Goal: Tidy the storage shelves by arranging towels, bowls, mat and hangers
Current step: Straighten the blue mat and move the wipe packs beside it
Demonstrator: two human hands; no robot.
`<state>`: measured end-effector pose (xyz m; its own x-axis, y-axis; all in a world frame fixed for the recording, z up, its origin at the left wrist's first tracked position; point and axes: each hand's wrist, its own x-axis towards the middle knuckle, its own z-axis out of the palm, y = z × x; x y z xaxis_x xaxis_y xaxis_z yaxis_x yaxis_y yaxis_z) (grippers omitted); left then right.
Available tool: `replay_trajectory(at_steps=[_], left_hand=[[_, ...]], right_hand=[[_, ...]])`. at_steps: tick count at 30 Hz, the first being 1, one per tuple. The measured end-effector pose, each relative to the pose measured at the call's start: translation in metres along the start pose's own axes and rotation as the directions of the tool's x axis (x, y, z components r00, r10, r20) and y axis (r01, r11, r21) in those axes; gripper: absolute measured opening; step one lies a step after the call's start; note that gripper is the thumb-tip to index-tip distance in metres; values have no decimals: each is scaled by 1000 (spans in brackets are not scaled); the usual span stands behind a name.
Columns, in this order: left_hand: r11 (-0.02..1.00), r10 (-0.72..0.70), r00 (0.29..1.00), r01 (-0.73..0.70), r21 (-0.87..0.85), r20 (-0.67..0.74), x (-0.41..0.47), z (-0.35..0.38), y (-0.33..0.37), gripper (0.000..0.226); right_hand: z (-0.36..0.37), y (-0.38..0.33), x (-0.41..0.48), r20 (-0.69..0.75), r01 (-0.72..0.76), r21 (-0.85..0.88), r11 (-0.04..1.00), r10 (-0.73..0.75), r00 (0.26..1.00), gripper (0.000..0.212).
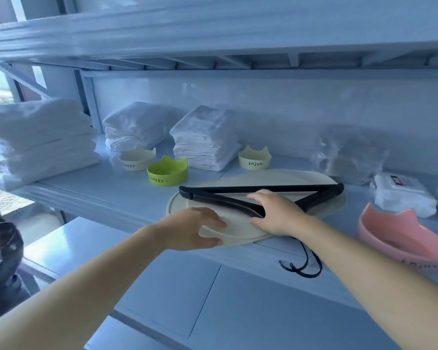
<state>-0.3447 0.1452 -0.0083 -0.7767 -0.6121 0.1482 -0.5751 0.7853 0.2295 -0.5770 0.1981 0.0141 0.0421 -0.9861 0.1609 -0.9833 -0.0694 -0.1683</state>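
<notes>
On the shelf (99,188), near its front edge: a cream oval mat (276,176) with a raised rim, near end lifted and bent upward. Grasped there by the left hand (195,228), fingers curled over the top, thumb underneath. Across the mat, black hangers (213,198) stacked flat, bar toward the back, hooks dangling below the shelf edge. Clasped at the neck by the right hand (278,213), thumb over one arm, fingers under.

Behind, three stacks of folded white towels (205,140). Between and before them, cat-eared bowls standing upright: left cream bowl (137,161) lettered "Happy", green bowl (167,173) likewise, with a faint dark print on its floor, right cream bowl (254,160) lettered "Enjoy". At far right, a pink bowl (400,236) tipped on its side at the shelf's front edge, mouth up and leftward. Further back on the right, a clear-wrapped bundle (349,152) and white packs (402,193).
</notes>
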Motion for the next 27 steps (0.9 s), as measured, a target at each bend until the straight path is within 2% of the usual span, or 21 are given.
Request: replay_trajectory(at_steps=[3,6,8,11,15,19,22,25,27], left_hand=[[1000,-3,1000,2,8,17,2,-3,-3,40],[999,-20,1000,20,46,11,3,-3,-7,43],[997,-17,1000,17,74,-3,3,-2,-9,50],[997,-32,999,33,69,-14,5,-2,-11,53],[996,-81,995,83,45,-51,11,-4,-20,46],[992,-93,978,107,65,-185,16,-6,-29,33],[996,-54,961,73,59,-272,25,-10,-32,28],[999,-23,945,35,30,-327,38,-15,-30,25],[1000,-15,931,22,14,-365,50,-18,-27,22]], right_hand=[[0,-2,1,44,-105,-13,994,105,994,60],[-1,-5,3,50,-111,-34,993,113,992,29],[-3,-6,4,36,-113,-7,994,113,993,21],[-3,-6,4,19,-108,9,994,108,994,20],[-2,-5,5,8,-107,12,994,107,994,20],[-1,-8,11,17,-104,31,994,103,995,20],[-1,-7,15,41,-95,51,994,93,995,21],[-3,1,17,54,-69,145,987,62,997,31],[-9,9,19,-41,-89,250,964,103,994,45]])
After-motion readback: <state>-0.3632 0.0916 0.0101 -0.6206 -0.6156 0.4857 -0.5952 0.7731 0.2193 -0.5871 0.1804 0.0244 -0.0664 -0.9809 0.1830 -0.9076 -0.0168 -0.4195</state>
